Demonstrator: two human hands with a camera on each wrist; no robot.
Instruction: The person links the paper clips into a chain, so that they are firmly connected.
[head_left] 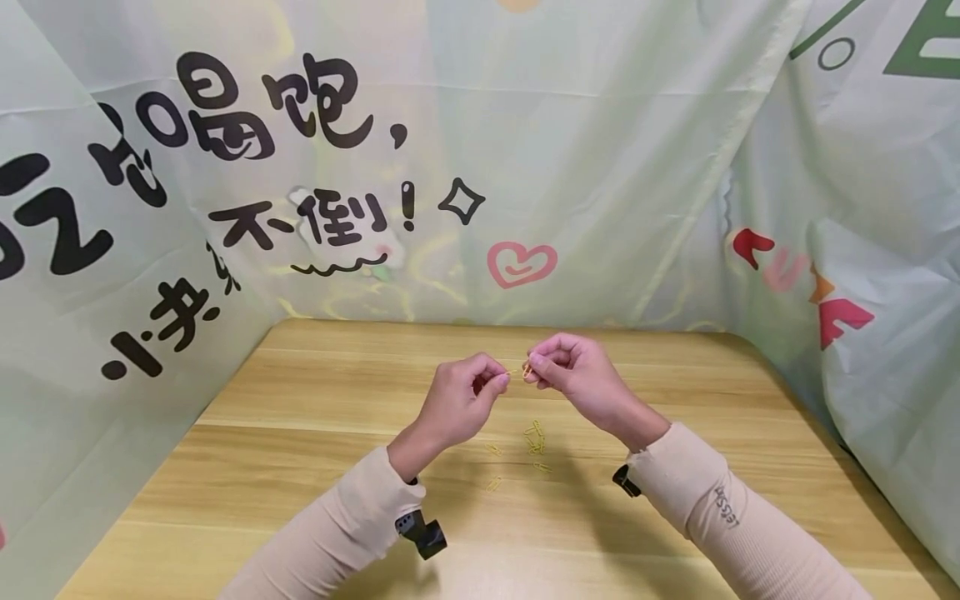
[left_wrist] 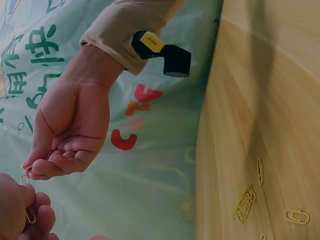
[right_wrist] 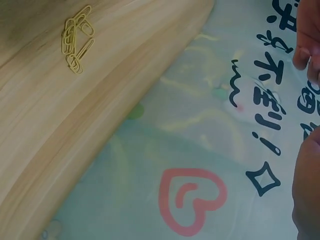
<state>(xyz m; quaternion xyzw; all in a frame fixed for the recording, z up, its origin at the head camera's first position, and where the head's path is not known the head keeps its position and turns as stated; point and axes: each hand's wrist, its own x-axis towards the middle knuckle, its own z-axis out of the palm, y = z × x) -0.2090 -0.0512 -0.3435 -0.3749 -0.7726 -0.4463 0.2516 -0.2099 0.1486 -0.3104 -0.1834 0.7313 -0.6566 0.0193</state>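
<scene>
Above the table, my left hand point(head_left: 457, 396) pinches a yellow paper clip point(head_left: 513, 372) between thumb and fingers. Facing it close by, my right hand point(head_left: 585, 379) pinches another paper clip point(head_left: 527, 372) at its fingertips. The left wrist view shows a wire loop of the left hand's clip point(left_wrist: 31, 215) among those fingers, its other end reaching toward the right fingertips. Whether the two clips are linked I cannot tell. Below the hands lies a small heap of yellow paper clips point(head_left: 535, 439), also seen in the right wrist view point(right_wrist: 72, 42).
Several single clips lie around the heap, among them one at the left point(head_left: 492, 449), one nearer me point(head_left: 493, 483) and one just below the heap point(head_left: 542, 467). The wooden table point(head_left: 300, 467) is bordered by printed fabric walls point(head_left: 600, 167) behind and at both sides.
</scene>
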